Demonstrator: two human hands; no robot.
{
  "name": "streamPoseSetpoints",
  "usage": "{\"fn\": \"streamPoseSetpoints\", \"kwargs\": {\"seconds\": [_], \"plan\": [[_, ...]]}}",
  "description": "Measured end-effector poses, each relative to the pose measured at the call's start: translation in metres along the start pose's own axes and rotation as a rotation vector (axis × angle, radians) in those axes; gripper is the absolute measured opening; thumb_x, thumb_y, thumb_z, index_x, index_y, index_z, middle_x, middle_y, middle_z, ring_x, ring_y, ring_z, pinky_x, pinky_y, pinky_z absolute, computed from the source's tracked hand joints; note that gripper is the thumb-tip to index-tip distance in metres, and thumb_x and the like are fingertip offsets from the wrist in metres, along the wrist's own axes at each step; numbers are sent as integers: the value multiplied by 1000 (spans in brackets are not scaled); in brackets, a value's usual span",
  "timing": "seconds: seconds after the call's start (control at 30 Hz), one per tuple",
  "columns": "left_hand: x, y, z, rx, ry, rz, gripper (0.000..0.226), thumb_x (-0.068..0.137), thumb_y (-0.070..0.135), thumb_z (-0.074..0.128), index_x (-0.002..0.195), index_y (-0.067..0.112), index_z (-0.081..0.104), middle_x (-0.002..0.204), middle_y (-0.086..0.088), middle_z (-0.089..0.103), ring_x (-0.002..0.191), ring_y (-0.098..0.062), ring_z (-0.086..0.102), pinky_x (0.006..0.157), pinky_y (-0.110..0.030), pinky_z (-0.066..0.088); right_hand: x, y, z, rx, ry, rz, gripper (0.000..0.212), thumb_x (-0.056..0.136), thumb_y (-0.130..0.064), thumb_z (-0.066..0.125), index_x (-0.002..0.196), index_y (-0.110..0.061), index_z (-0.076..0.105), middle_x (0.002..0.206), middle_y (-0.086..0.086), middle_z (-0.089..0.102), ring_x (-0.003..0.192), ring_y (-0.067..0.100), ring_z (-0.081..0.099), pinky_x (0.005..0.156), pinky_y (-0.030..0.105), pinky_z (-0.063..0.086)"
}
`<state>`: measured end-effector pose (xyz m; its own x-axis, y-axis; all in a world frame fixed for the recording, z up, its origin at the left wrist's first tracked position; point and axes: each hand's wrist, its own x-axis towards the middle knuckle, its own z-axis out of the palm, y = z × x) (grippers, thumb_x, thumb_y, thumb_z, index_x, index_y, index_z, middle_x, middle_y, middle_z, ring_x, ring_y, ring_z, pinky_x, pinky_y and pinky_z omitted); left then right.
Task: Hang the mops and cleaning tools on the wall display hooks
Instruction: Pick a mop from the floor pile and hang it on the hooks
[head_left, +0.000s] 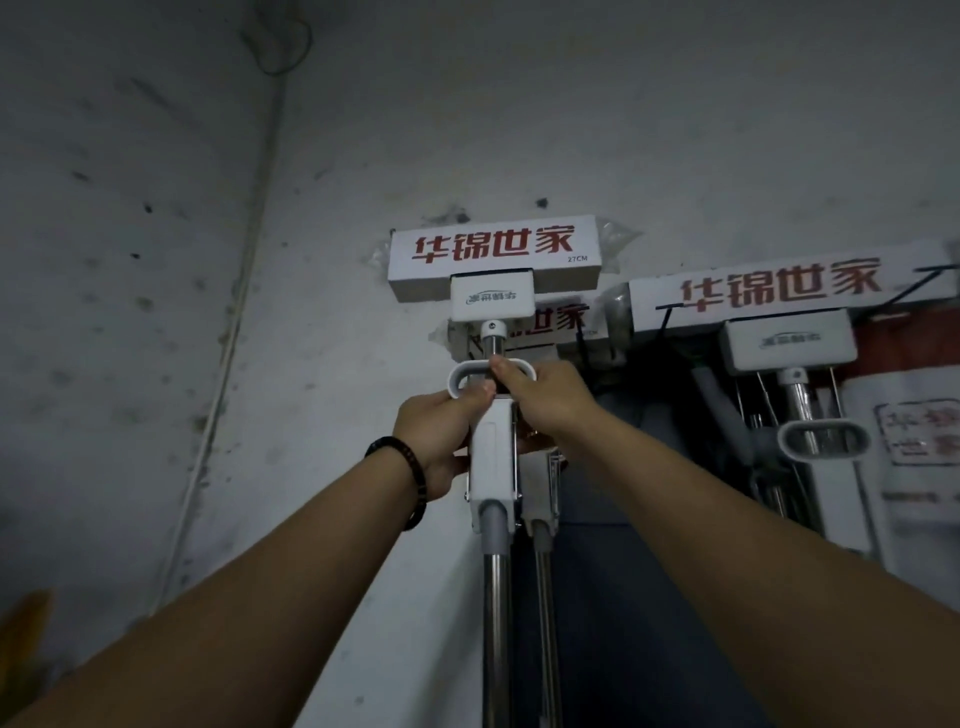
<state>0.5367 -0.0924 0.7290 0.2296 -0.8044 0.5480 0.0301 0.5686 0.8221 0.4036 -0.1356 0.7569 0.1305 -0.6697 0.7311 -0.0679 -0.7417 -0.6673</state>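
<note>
- Head view: both arms reach up and forward to a sponge mop (492, 457) held upright against the grey wall (156, 260), its boxed head (493, 257) on top and its steel pole running straight down out of the bottom of the frame.
- The left hand (441, 436) is wrapped around the white squeeze housing just below the oval pull handle (467, 376), fingers closed on it from the left side.
- The right hand (545, 400) comes in from the right, with its fingertips (501, 366) pinched on the middle of the pull handle where it crosses the pole.
- Both hands are about equally close; the mop's head lies directly above the fingers, along the pole's vertical long axis.
- A second mop (543, 499) stands just behind and to the right of the held one, parallel to it.
- Further right, another mop (789, 343) hangs head-up with its own oval handle (823, 439).
- No hook is visible behind the held mop's head; it is hidden if present.
- Judged from this, the coming move is a short lift or settle along the vertical axis to seat the mop on the wall.
</note>
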Motion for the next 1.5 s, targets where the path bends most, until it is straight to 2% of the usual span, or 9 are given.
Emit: {"fn": "streamPoseSetpoints", "kwargs": {"seconds": [0.2,0.3,0.63,0.77,0.87,1.0,1.13,1.3,1.5], "plan": [[55,-29,36,19,-7,3,35,96,39,71,113,8,75,104,-12,80,99,-33,76,81,-44,64,57,43,-25,-107,63,23,46,92,-57,71,88,-11,78,85,15,77,77,34,76,68,51,66],[73,-47,44,16,24,-29,36,100,39,66,111,6,74,106,-15,79,103,-37,74,85,-46,63,73,68,-26,-101,83,39,49,90,-57,73,94,-9,78,89,15,77,78,32,76,61,39,63],[88,-101,42,-32,158,-82,41,104,49,55,105,13,76,103,-15,79,93,-35,72,88,-50,62,70,123,-12,-130,19,36,53,90,-62,67,87,-9,74,87,14,76,79,33,76,64,58,65],[87,-103,41,-33,112,-72,42,104,45,55,111,7,74,101,-15,79,94,-37,75,85,-51,64,65,126,-16,-217,65,14,54,93,-60,62,83,-8,73,79,11,74,74,28,74,68,48,65],[82,-105,33,16,49,-89,44,101,48,59,113,8,74,107,-14,79,100,-37,75,88,-52,63,46,125,-23,-318,14,-2,43,103,-46,59,71,-18,67,68,0,67,62,15,65,55,26,50],[58,-116,17,211,-61,-125,38,101,43,61,120,11,71,115,-11,77,105,-33,74,96,-49,60,13,133,-20,-435,-75,25,37,101,-40,63,70,-20,64,72,0,68,66,16,64,63,29,49],[14,-143,-2,376,-39,-118,46,97,36,68,138,20,53,117,-6,67,107,-25,66,97,-46,58,-45,155,-7,-447,-12,110,37,96,-48,67,113,-15,69,102,2,74,86,17,70,67,28,55],[-83,-218,-51,458,-122,-167,31,98,25,67,127,18,60,102,1,71,95,-20,71,80,-34,56,-158,202,17,-484,87,91,29,95,-31,72,119,-17,63,100,-1,67,87,15,65,71,19,47],[-232,-337,-108,359,-148,-487,12,101,23,66,110,23,72,111,-8,76,90,-24,77,73,-35,58,-308,287,42,-374,-25,411,13,96,-30,71,106,-23,73,92,-10,73,83,4,67,67,5,43]]}}
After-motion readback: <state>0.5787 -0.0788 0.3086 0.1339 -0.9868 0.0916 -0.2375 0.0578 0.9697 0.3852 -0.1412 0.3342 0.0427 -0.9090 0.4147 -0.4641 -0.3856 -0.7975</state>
